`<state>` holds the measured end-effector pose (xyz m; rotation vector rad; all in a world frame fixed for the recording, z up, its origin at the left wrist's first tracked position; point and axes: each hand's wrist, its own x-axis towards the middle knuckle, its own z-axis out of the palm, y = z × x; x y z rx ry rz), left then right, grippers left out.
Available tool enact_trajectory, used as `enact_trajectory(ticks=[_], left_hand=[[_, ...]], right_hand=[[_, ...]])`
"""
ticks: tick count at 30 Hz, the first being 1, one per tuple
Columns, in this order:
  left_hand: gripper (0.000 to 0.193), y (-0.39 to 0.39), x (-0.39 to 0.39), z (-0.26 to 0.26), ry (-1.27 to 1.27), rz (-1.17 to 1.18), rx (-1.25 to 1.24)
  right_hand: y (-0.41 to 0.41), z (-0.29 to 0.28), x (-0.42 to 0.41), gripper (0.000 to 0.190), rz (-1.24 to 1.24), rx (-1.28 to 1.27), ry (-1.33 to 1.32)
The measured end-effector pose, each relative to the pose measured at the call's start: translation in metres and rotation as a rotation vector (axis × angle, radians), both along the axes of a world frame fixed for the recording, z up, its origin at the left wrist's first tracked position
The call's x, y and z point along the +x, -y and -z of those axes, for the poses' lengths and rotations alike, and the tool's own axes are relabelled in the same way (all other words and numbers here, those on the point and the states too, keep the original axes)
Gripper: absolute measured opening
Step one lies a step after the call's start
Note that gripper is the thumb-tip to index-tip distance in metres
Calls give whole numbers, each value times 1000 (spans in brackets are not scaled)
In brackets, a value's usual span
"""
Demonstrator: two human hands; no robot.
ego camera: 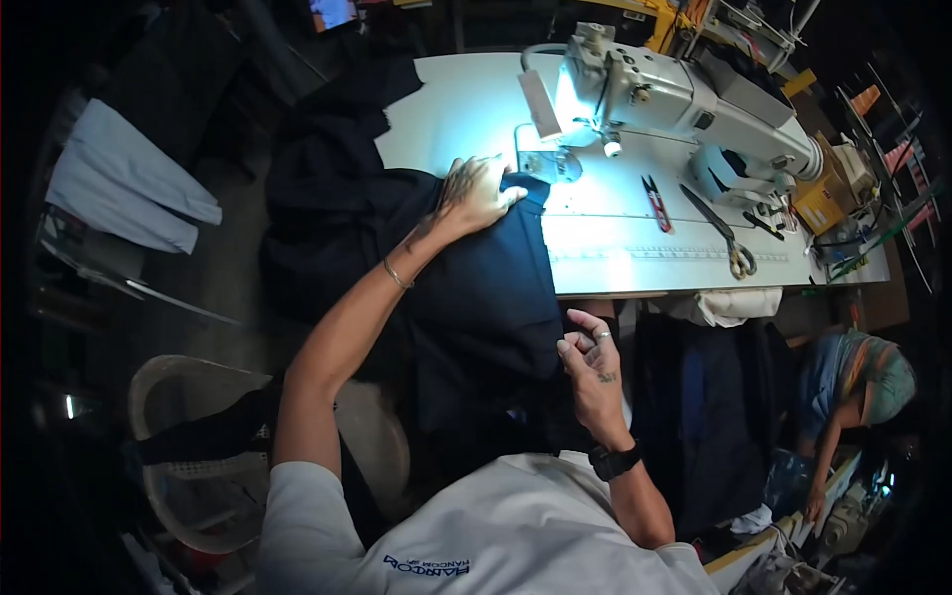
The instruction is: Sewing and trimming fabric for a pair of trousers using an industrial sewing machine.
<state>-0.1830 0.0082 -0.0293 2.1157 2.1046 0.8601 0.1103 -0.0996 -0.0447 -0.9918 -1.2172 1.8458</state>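
A dark navy garment (483, 275) lies over the left part of the white sewing table and hangs down over its front edge. My left hand (480, 193) grips its upper edge beside the presser area of an industrial sewing machine (654, 89), thumb on the near side, fingers beyond. Lamp light falls brightly on this spot. A clear plastic guard (547, 165) stands just past the garment's corner. My right hand (591, 364) is below the table edge, at the garment's right side. Its thumb and forefinger are apart, the other fingers curled, with nothing visible between them.
Red-handled thread snips (656, 204), large fabric shears (721, 234) and a clear ruler (684, 253) lie right of the garment. A cardboard box (822, 193) stands behind. A plastic chair (201, 364) is at left. Another person (863, 387) bends at the right.
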Motion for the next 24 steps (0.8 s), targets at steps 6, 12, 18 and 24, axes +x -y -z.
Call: enact_trajectory(ticks=[6, 12, 18, 24], left_hand=[[26, 5, 35, 22, 0, 13, 177], [17, 3, 55, 29, -48, -35, 231], [19, 2, 62, 24, -40, -53, 207], [19, -12, 60, 27, -68, -80, 236]], right_hand=[[-4, 9, 31, 39, -34, 159, 95], [-59, -11, 28, 31, 49, 1156, 561], [-130, -15, -24, 40, -70, 1412, 836], [-165, -6, -41, 52, -210, 1553, 1040]])
